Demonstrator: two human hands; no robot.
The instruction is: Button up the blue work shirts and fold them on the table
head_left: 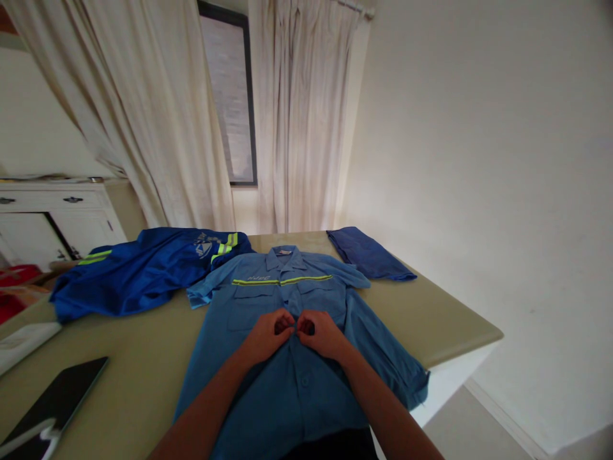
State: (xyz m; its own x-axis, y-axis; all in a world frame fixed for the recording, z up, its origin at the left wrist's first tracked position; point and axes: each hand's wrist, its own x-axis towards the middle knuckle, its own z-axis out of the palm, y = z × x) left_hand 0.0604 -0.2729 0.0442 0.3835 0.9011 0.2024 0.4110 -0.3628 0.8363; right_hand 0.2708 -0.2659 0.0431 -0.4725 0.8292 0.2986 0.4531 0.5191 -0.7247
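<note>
A blue work shirt (268,396) with a yellow stripe across the chest lies spread face up, its collar at the far end. Over its front opening, below the chest pockets, my left hand (271,332) pinches the shirt's edge. My right hand (320,331) pinches the opposite edge, with its fingertips almost touching the left ones. What sits right between the fingertips, perhaps a button, is too small to make out. One button (304,381) shows lower on the front. The shirt's right-hand sleeve (387,354) hangs toward the table's edge.
A bright blue garment (138,271) with reflective bands lies at the left of the table (450,313). Folded dark blue cloth (366,252) rests at the back right. A black tablet-like slab (57,399) and a white object (26,342) lie at the near left. A wall stands on the right.
</note>
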